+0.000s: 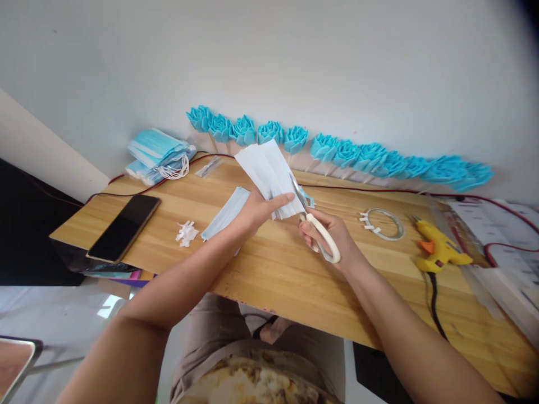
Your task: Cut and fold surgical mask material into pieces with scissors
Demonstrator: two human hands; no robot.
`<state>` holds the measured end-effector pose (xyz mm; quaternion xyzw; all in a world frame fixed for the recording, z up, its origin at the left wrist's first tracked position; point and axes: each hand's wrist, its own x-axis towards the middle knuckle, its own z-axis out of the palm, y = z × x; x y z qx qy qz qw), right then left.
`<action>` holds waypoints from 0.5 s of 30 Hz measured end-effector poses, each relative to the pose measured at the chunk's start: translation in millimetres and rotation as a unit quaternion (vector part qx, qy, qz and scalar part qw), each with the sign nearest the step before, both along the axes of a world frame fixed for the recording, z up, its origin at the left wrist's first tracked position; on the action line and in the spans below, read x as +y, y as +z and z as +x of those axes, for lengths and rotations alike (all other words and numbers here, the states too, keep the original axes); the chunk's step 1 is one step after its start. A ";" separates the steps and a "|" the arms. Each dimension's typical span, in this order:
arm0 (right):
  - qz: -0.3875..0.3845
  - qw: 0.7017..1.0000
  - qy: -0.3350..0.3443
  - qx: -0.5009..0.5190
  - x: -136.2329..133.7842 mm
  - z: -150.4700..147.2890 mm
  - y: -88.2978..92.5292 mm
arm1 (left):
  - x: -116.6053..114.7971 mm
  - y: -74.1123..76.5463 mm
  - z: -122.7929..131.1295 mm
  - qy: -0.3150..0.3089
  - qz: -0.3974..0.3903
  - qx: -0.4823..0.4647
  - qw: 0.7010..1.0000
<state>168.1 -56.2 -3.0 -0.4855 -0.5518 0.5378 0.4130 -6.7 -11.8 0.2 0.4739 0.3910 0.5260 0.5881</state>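
My left hand (256, 212) pinches the lower edge of a white face mask (269, 174) and holds it up above the wooden board (278, 269). My right hand (332, 235) grips cream-handled scissors (314, 221), whose blades are at the mask's right edge. A thin blue strip (308, 197) hangs beside the blades. Another blue mask (225, 213) lies flat on the board under my left wrist.
A row of blue folded flowers (337, 148) leans against the wall. A stack of masks (160, 154) and a black phone (124, 227) lie at the left. White scraps (186, 232), a tape ring (383, 223) and a yellow glue gun (440, 249) are also on the board.
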 end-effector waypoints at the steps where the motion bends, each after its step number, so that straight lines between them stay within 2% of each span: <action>1: 0.002 1.000 -0.001 -0.001 0.1 0.0 0.2 | 0.0 -0.1 0.1 0.002 0.001 -0.003 1.000; 15: 0.009 1.000 0.007 -0.007 0.7 0.2 -3.4 | 1.9 -2.1 -1.2 0.023 -0.005 -0.005 1.000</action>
